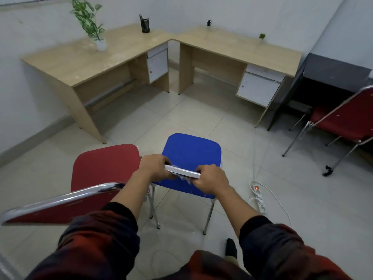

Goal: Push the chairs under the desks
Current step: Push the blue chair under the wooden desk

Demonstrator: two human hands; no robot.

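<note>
**Inspector:** Status. Your left hand (156, 166) and right hand (211, 179) both have their fingers curled round the chrome top rail (182, 172) of the blue chair (191, 156), one at each end. The chair stands on the tiles in the near middle of the room, well apart from both desks.

**Operator:** Which desk do I take it to?

**Inspector:** My judgement: the right desk (238, 47), whose kneehole lies far and slightly right of the seat. The left desk (80, 57) suits the red chair (105, 164), which stands just left of the blue one, seats almost touching.

**Operator:** Anything to watch on the way?

**Inspector:** Three items. Push evenly with both hands so the legs track straight and the seat does not swing into the red chair. Aim between the desk's left panel and the drawer unit (259, 87) on its right; a skewed approach would likely strike one of them. Note the power strip (258, 196) and its cable on the floor near right of the chair; keep the right legs away from them.

**Operator:** And the second red chair (343, 118)?

**Inspector:** Far right, by the dark desk (335, 71). Not yet under.
</note>
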